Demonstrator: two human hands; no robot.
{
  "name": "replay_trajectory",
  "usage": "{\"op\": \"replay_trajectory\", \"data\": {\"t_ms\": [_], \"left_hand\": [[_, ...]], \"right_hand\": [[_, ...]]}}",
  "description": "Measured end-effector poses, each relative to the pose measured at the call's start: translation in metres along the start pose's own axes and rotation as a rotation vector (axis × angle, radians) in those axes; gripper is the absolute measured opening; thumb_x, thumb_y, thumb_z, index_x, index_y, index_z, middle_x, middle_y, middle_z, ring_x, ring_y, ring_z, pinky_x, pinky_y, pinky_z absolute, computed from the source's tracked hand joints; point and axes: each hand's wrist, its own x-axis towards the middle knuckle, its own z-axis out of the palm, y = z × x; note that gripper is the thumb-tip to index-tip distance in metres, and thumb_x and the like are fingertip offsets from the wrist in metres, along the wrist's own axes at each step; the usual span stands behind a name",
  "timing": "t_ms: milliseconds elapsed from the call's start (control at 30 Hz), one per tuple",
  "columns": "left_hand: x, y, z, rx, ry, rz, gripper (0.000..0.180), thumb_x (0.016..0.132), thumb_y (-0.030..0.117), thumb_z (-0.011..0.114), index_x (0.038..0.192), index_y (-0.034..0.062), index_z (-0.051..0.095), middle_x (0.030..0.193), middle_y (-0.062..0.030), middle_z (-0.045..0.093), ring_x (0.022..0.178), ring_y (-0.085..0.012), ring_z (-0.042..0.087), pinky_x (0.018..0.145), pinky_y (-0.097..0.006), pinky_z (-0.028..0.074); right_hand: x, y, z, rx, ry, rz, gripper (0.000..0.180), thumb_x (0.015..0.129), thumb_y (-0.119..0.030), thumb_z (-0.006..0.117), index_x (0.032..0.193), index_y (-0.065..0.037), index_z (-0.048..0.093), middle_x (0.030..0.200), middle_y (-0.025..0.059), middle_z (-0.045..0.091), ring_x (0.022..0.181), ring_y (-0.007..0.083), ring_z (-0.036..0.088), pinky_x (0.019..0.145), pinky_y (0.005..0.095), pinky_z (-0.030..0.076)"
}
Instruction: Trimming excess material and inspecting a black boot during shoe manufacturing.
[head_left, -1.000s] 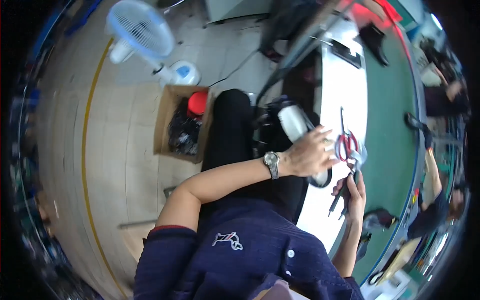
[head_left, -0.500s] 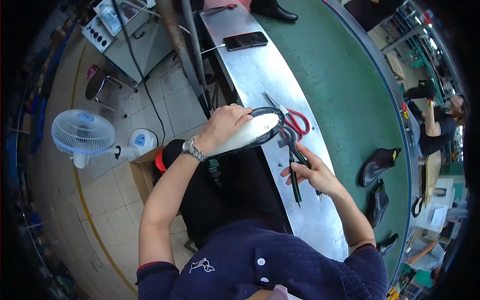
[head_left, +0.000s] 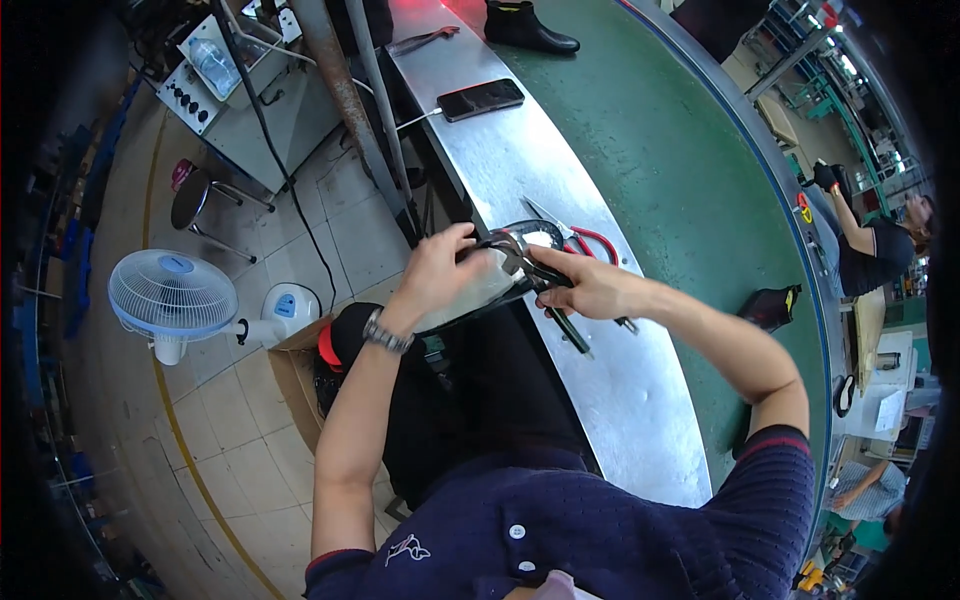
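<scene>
Over my lap lies a dark shoe upper with a pale underside (head_left: 470, 297), its far rounded end lying across the bench edge. My right hand (head_left: 600, 290) is wrapped round the dark handles of a pair of pincers (head_left: 510, 246), whose metal head rests at the shoe's black edge. Above the pale underside is my left hand (head_left: 432, 275), thumb and fingers apart and partly blurred. Whether its palm touches the shoe is hidden. Just beyond the shoe, red-handled scissors (head_left: 597, 242) lie on the bench, blades pointing away.
The narrow metal bench (head_left: 640, 410) carries a phone (head_left: 480, 100) on a white cable. A green conveyor belt (head_left: 660, 150) runs alongside with black boots (head_left: 530, 27) on it. On the left stand a fan (head_left: 172, 290), a stool (head_left: 190, 200) and an open carton (head_left: 296, 390). Co-workers are at far right.
The pincers have moved up and left from the bench to the shoe's edge with my right hand. My left hand has loosened from the shoe. The belt's boots have shifted.
</scene>
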Motion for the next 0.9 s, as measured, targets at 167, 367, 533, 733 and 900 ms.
{"op": "replay_trajectory", "data": {"t_ms": [167,367,533,733,900], "left_hand": [[-0.046,0.035,0.039,0.342,0.153,0.021,0.112,0.063,0.009,0.084,0.148,-0.0064,0.014,0.129,-0.0264,0.051,0.123,-0.0388,0.045,0.106,-0.043,0.035],[-0.052,0.028,0.052,0.342,0.262,0.112,0.095,0.061,0.008,0.084,0.140,-0.0051,0.034,0.128,-0.0213,0.052,0.121,-0.0350,0.048,0.106,-0.042,0.036],[-0.056,0.025,0.054,0.351,0.350,0.183,0.088,0.058,0.009,0.085,0.135,-0.0029,0.044,0.124,-0.0189,0.058,0.119,-0.0346,0.053,0.104,-0.043,0.039],[-0.057,0.019,0.054,0.430,0.378,0.282,0.080,0.060,0.013,0.084,0.130,-0.0046,0.051,0.124,-0.0192,0.059,0.116,-0.0348,0.056,0.101,-0.042,0.043],[-0.055,0.008,0.057,0.513,0.356,0.366,0.072,0.066,0.018,0.080,0.128,-0.0069,0.052,0.126,-0.0231,0.056,0.116,-0.0372,0.055,0.102,-0.043,0.043]], "right_hand": [[0.008,-0.017,-0.010,0.007,-0.145,0.151,0.060,0.096,-0.006,0.051,0.149,-0.013,0.023,0.093,0.0047,0.058,0.072,0.0113,0.058,0.067,0.0287,0.051],[-0.005,0.022,0.029,-0.233,0.149,-0.105,0.059,0.098,-0.013,0.052,0.148,-0.007,0.022,0.071,0.0092,0.058,0.058,0.0170,0.058,0.054,0.0337,0.048],[-0.005,0.040,0.042,-0.273,0.279,-0.275,0.059,0.094,-0.012,0.055,0.143,0.000,0.026,0.061,0.0240,0.056,0.055,0.0425,0.056,0.053,0.0485,0.041],[-0.009,0.042,0.041,-0.382,0.342,-0.348,0.058,0.093,-0.011,0.055,0.143,-0.001,0.027,0.062,0.0230,0.057,0.055,0.0418,0.057,0.053,0.0491,0.042],[-0.021,0.016,0.025,-0.960,0.304,-0.178,0.057,0.093,-0.014,0.056,0.143,-0.007,0.030,0.063,0.0170,0.060,0.058,0.0380,0.062,0.054,0.0452,0.049]]}}
